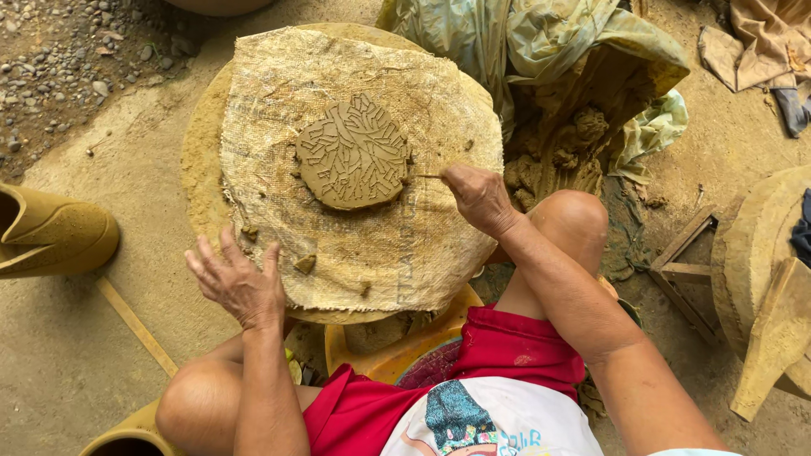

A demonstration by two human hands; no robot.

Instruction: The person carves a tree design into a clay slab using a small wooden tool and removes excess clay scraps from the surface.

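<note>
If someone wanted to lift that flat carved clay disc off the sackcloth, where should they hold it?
Probably not by pinching: the clay disc lies flat and thin, its top cut with grooves. Better to slide fingers under its lower-left rim, the open side, since the right hand with its thin stick is at the right edge, or lift the sackcloth beneath.

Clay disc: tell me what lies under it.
The clay disc lies flat on a burlap sack cloth, spread over a round board. Cloth directly beneath the disc is hidden. The right hand holds a thin stick at its edge.
</note>
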